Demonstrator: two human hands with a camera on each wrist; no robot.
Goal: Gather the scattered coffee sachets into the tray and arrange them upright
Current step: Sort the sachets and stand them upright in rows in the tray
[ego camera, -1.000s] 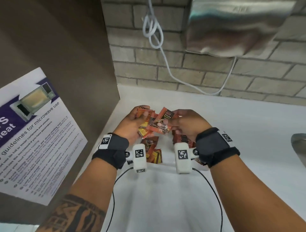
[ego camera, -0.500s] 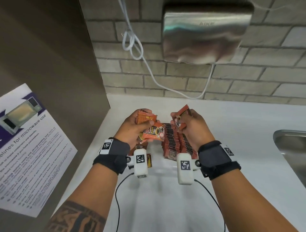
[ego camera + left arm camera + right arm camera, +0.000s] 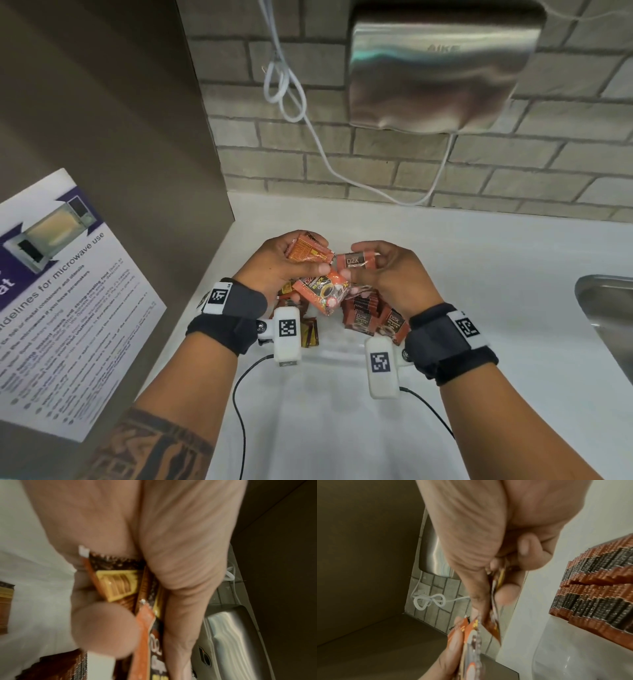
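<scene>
My left hand (image 3: 279, 263) grips a bundle of sachets (image 3: 306, 247), my right hand (image 3: 387, 274) pinches one sachet (image 3: 356, 262) above the tray (image 3: 337, 349) near the counter's back-left corner, and the loose bottom one (image 3: 323, 291) could slip out.

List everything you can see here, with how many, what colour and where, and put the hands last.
held sachets: several, orange, left hand
single sachet: one, brown-orange, right hand
upright sachets: a row, orange and dark, in tray
tray: one, clear, on counter
counter: white
hand dryer: one, steel, brick wall
cable: one, white, knotted, wall
sink: steel, right edge
poster: one, white and purple, left panel
left hand: grips sachets
right hand: pinches one sachet
</scene>
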